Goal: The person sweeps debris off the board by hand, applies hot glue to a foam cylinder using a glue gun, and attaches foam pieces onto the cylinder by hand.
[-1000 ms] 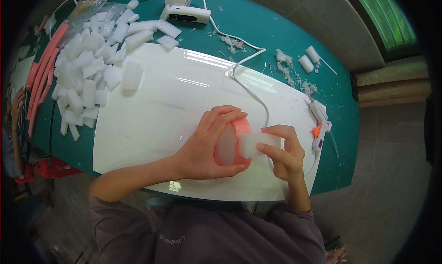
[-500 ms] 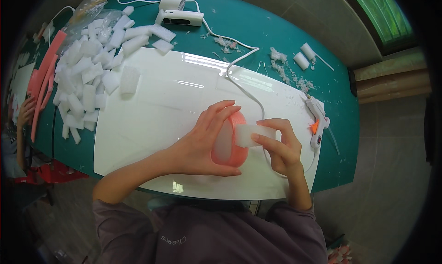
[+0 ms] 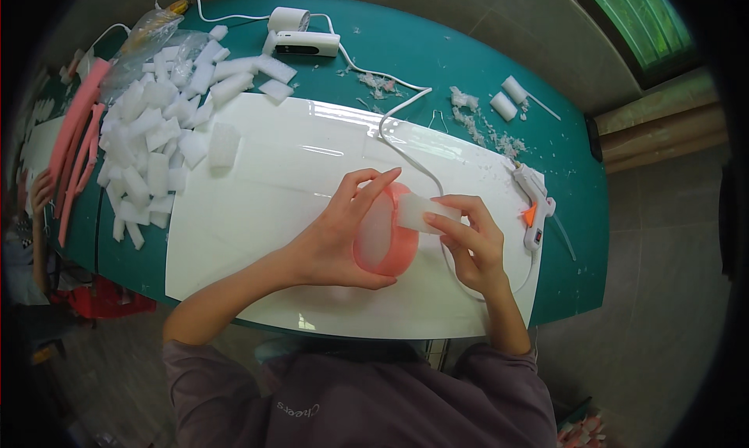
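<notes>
My left hand (image 3: 333, 241) is wrapped round the left side of a pink foam ring (image 3: 405, 243), thumb at its near end and fingers at its far end. The ring is held tilted over the white board, its opening whitish inside; I cannot tell whether that is foam or the board showing through. Between the thumb and fingers of my right hand (image 3: 477, 249) is a white foam block (image 3: 421, 215). Its left end touches or overlaps the ring's right wall. Both hands are above the white board (image 3: 257, 237).
A heap of white foam blocks (image 3: 148, 147) covers the left, beside long pink foam strips (image 3: 82, 128). At right lies a white glue gun (image 3: 532, 206); its white cord (image 3: 409, 161) crosses the board. Foam scraps (image 3: 472, 120) and a white device (image 3: 307, 44) sit farther back. Another person's hand (image 3: 42, 190) shows far left.
My left hand and the pink ring have shifted slightly left and toward the far side. My right hand has moved slightly with them, the white block now tilting down to the right.
</notes>
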Available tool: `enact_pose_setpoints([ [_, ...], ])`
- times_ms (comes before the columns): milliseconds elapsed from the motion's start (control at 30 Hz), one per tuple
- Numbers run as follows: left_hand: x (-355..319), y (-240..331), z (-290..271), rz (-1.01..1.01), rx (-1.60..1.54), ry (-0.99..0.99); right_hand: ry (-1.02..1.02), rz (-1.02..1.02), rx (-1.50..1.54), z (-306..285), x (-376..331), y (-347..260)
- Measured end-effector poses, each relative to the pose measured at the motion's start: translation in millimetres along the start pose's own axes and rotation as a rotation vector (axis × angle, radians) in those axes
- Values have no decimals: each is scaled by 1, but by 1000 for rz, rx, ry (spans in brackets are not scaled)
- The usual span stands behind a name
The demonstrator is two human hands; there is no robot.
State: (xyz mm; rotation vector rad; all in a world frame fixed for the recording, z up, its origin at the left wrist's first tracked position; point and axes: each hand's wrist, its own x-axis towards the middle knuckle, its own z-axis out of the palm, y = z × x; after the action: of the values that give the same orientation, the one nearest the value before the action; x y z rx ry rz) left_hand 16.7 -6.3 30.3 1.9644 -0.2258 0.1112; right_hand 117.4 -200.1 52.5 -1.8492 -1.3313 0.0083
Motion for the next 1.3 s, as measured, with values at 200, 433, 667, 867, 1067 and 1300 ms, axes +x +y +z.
enact_pose_setpoints([
  [200, 2, -3, -1, 45, -55, 104, 109, 70, 15, 9, -1, 0],
  [433, 1, -8, -7, 110, 203, 304, 239, 155, 67, 22, -6, -1],
  [667, -2, -8, -10, 162, 384, 537, 120, 510, 624, 38, -18, -10],
  [867, 6, 11, -22, 391, 678, 544, 31, 725, 927, 36, -19, -7],
  [1067, 3, 36, -17, 142, 850, 297, -220, 937, 1112, 34, -12, 0],
  [1300, 11, 36, -2, 136, 850, 269, -311, 737, 605, 43, -28, 14],
])
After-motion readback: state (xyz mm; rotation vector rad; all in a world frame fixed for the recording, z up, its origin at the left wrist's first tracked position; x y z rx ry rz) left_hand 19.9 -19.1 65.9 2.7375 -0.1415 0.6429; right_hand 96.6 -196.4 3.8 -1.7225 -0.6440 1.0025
